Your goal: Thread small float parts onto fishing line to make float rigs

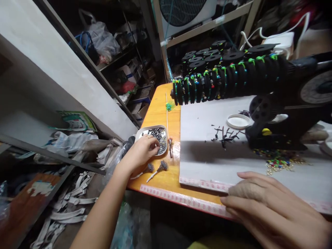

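Observation:
My left hand (pixel 145 149) reaches over a small white tray (pixel 138 133) of dark and silvery small parts (pixel 157 132). Its fingers curl down at the parts, and whatever they pinch is hidden. At the lower right my right hand (pixel 267 204) lies over the front edge of the white board (pixel 198 169), fingers long and close together, slightly blurred; the undersides of its fingertips are hidden. Behind it stands a black machine with a horizontal roller (pixel 228 81) wrapped in black rings and bright green and blue cords. Loose black pieces (pixel 224 138) lie on the board.
Two small brushes (pixel 158 170) lie near the orange table's (pixel 153 112) left corner. Colourful beads (pixel 280 164) and a round white lid (pixel 238 121) are on the board. A thin stick (pixel 166 119) lies behind the tray. Black spools (pixel 212 58) stand behind the roller.

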A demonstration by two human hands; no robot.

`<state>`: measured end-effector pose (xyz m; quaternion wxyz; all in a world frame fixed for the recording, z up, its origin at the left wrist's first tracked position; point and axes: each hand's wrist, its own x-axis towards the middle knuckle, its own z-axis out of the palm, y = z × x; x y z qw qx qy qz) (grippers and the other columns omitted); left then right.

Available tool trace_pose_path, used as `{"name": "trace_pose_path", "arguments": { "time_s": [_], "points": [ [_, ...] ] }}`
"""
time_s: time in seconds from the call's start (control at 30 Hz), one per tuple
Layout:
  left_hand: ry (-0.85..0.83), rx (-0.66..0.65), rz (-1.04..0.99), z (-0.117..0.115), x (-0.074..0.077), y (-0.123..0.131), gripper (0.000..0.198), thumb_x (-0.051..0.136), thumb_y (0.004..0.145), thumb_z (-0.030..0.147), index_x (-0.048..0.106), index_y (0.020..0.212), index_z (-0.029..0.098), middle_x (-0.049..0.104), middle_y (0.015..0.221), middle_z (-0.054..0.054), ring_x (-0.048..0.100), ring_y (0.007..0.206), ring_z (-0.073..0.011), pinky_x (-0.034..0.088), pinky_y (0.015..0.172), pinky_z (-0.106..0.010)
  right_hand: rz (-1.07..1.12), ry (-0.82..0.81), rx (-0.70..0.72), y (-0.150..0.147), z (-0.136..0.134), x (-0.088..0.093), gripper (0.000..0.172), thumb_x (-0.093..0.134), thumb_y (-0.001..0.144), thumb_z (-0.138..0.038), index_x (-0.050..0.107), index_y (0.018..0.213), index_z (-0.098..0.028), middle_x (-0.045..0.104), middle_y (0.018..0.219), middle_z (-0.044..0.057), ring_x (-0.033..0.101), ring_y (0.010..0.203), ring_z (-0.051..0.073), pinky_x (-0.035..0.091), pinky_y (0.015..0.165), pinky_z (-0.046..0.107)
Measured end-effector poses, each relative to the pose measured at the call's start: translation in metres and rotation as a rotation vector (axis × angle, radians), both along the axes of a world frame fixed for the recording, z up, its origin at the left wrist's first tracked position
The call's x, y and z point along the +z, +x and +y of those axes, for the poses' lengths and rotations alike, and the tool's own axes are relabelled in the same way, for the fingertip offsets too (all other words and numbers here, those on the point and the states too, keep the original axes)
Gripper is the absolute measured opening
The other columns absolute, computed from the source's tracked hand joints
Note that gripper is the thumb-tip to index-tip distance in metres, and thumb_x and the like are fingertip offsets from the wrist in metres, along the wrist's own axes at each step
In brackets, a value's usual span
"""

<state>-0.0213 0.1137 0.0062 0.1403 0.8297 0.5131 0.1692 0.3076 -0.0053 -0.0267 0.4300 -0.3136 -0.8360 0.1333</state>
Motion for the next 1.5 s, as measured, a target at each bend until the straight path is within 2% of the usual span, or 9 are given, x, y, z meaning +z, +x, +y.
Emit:
{"name": "trace_pose_path", "arguments": {
  "time_s": [0.17, 0.23, 0.33, 0.4, 0.5, 0.63, 0.77, 0.93, 1.5],
  "points": [
    [0.103, 0.120, -0.101, -0.007, 0.013, 0.007, 0.012, 0.063, 0.078, 0.008, 0.061, 0.074, 0.020, 0.061, 0.073, 0.002, 0.058, 0.069, -0.0179, 0.045, 0.069, -0.031, -0.017, -0.111, -0.074, -0.003, 0.000, 0.014, 0.014, 0.058, 0.093, -0.009, 0.060, 0.101, -0.021, 0.064, 0.089, 0.004, 0.061, 0.087, 0.021, 0.049, 0.078, 0.038],
    [0.171, 0.177, -0.179, -0.025, 0.019, 0.018, 0.013, 0.062, 0.078, 0.008, 0.058, 0.076, 0.020, 0.059, 0.073, 0.002, 0.056, 0.066, -0.0163, 0.045, 0.066, -0.030, -0.011, -0.112, -0.094, -0.004, -0.001, 0.019, 0.015, 0.056, 0.093, -0.006, 0.056, 0.098, -0.020, 0.060, 0.086, 0.003, 0.055, 0.084, 0.020, 0.043, 0.075, 0.037],
    [0.195, 0.172, -0.352, -0.065, 0.022, 0.051, 0.016, 0.061, 0.083, 0.008, 0.053, 0.078, 0.021, 0.063, 0.085, 0.000, 0.063, 0.077, -0.0154, 0.050, 0.069, -0.026, -0.026, -0.093, -0.141, -0.005, -0.004, 0.024, 0.016, 0.056, 0.093, -0.005, 0.054, 0.096, -0.021, 0.056, 0.083, 0.001, 0.049, 0.079, 0.019, 0.037, 0.075, 0.038],
    [0.083, 0.089, -0.693, -0.092, 0.017, 0.079, 0.019, 0.062, 0.082, 0.003, 0.057, 0.079, 0.021, 0.063, 0.086, 0.001, 0.065, 0.083, -0.0141, 0.052, 0.072, -0.023, -0.023, -0.139, -0.143, -0.006, -0.008, 0.027, 0.016, 0.055, 0.094, -0.006, 0.055, 0.096, -0.021, 0.055, 0.084, 0.002, 0.048, 0.081, 0.019, 0.036, 0.073, 0.036],
    [-0.174, 0.082, -1.071, -0.120, -0.001, 0.118, 0.020, 0.067, 0.081, 0.001, 0.065, 0.081, 0.020, 0.064, 0.082, 0.001, 0.063, 0.077, -0.0102, 0.052, 0.069, -0.017, 0.017, -0.247, -0.076, -0.007, -0.014, 0.033, 0.016, 0.051, 0.097, -0.007, 0.055, 0.096, -0.022, 0.054, 0.086, 0.002, 0.050, 0.084, 0.018, 0.039, 0.069, 0.032],
    [-0.519, 0.082, -1.543, -0.133, -0.024, 0.152, 0.007, 0.078, 0.084, 0.015, 0.075, 0.081, 0.020, 0.065, 0.077, 0.001, 0.057, 0.058, -0.0042, 0.047, 0.053, -0.010, 0.070, -0.377, 0.016, -0.010, -0.018, 0.041, 0.020, 0.043, 0.098, -0.010, 0.049, 0.083, -0.022, 0.052, 0.080, -0.001, 0.052, 0.076, 0.013, 0.041, 0.064, 0.025],
    [-0.697, 0.111, -1.831, -0.141, -0.028, 0.166, 0.006, 0.085, 0.079, 0.020, 0.080, 0.080, 0.020, 0.068, 0.074, 0.001, 0.058, 0.055, -0.0020, 0.046, 0.048, -0.006, 0.161, -0.459, 0.044, -0.013, -0.020, 0.041, 0.021, 0.045, 0.093, -0.007, 0.046, 0.077, -0.021, 0.049, 0.073, -0.003, 0.050, 0.067, 0.009, 0.039, 0.059, 0.022],
    [-0.754, 0.108, -1.890, -0.147, -0.021, 0.169, 0.006, 0.086, 0.078, 0.017, 0.081, 0.079, 0.019, 0.072, 0.074, 0.001, 0.060, 0.053, -0.0006, 0.048, 0.047, -0.004, 0.195, -0.449, 0.032, -0.014, -0.023, 0.037, 0.021, 0.049, 0.085, -0.003, 0.047, 0.074, -0.020, 0.052, 0.069, -0.004, 0.051, 0.064, 0.008, 0.038, 0.060, 0.021],
    [-0.797, 0.165, -1.854, -0.148, -0.019, 0.169, 0.010, 0.087, 0.078, 0.017, 0.078, 0.083, 0.018, 0.074, 0.073, 0.001, 0.063, 0.049, -0.0011, 0.051, 0.048, -0.006, 0.154, -0.462, 0.007, -0.012, -0.025, 0.042, 0.021, 0.050, 0.082, -0.002, 0.054, 0.071, -0.020, 0.054, 0.067, -0.002, 0.053, 0.062, 0.011, 0.041, 0.059, 0.024]
  ]
}}
